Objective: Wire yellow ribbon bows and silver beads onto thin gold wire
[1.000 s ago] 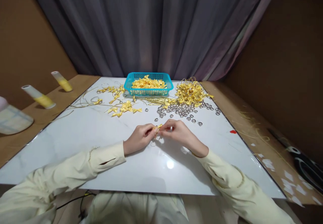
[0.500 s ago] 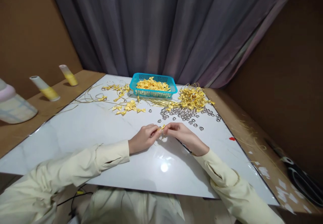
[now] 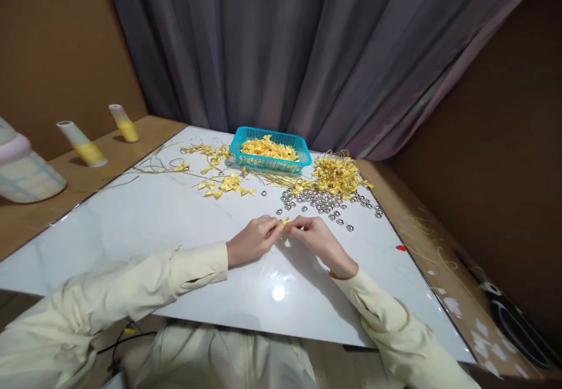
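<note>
Over the middle of the white tabletop point(image 3: 193, 222), both hands meet at the fingertips. A small yellow ribbon bow point(image 3: 287, 220) shows between them. My left hand point(image 3: 254, 240) pinches it from the left, with thumb and forefinger together. From the other side my right hand point(image 3: 322, 241) is closed in a pinch at the bow's edge. Something pale hangs just below the fingertips, too small to make out. Just beyond the hands lie many loose silver heart-shaped pieces point(image 3: 322, 200).
Behind stands a turquoise basket point(image 3: 271, 164) of yellow bows. A heap of bows with gold cords point(image 3: 336, 175) lies right of it, more loose bows point(image 3: 230, 183) left. Yellow thread spools point(image 3: 88, 152) stand left; black-handled scissors point(image 3: 518, 324) lie right, near a red scrap point(image 3: 400, 248).
My right fingers have closed in on the bow. A slim dark tool seen under my right hand earlier no longer shows. The whole view has tilted slightly.
</note>
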Motion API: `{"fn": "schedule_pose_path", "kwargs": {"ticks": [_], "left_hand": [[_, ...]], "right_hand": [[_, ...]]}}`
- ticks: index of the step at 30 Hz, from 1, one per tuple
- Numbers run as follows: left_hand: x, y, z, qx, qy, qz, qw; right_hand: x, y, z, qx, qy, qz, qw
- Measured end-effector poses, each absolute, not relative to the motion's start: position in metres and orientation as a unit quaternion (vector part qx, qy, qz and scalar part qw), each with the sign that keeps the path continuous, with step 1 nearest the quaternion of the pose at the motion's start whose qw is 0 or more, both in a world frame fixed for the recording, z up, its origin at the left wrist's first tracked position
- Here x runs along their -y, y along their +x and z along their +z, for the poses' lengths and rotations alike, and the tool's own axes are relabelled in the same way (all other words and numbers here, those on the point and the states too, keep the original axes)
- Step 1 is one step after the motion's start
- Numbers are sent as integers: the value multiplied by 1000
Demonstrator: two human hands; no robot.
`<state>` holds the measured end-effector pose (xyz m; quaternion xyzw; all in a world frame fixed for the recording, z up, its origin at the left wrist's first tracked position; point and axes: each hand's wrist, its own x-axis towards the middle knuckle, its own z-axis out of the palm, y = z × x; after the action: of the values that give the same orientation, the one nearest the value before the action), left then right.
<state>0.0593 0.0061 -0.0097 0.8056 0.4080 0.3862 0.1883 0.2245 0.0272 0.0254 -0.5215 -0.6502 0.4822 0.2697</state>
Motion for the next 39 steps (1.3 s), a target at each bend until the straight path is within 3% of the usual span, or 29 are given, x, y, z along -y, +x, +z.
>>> {"fn": "schedule_pose_path", "kwargs": {"ticks": [7, 15, 22, 28, 39], "left_hand": [[-8, 58, -10, -432, 790, 374, 222], [-8, 57, -9, -441, 780, 369, 246], [-7, 58, -8, -446, 774, 368, 260], [-8, 58, -3, -459, 742, 375, 313], [-12, 57, 3, -450, 650, 389, 473]], "right_hand": [[-30, 230, 35, 618, -503, 557, 235], [-28, 225, 24, 608, -496, 558, 271], [-27, 229, 32, 554, -465, 641, 258], [-36, 244, 36, 465, -340, 777, 254], [-31, 284, 85, 617, -322, 646, 313]]}}
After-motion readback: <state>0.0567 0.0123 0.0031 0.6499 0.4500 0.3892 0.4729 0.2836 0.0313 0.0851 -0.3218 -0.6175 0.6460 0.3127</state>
